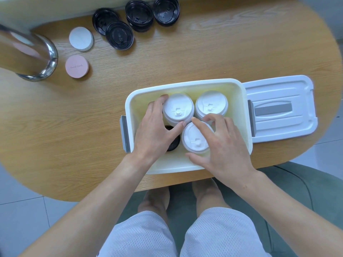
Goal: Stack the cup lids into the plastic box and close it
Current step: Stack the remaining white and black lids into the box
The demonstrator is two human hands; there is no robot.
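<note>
The white plastic box point(185, 85) stands open at the table's front edge. Inside are three stacks of white cup lids: back left point(178, 108), back right point(211, 103) and front right point(196, 139). A black lid stack point(174, 141) lies partly hidden under my left hand. My left hand point(156, 130) grips the back-left white stack, fingers on its far side and thumb on its near side. My right hand point(220, 145) curls round the front-right white stack. The box's white lid point(282, 108), with a grey handle, lies flat to the right of the box.
Several black cup lids point(118, 34), some in stacks point(139, 14), lie at the back of the wooden table point(74, 127). A white round lid point(81, 38) and a pink one point(76, 66) sit at the left, next to a shiny metal container point(27, 54).
</note>
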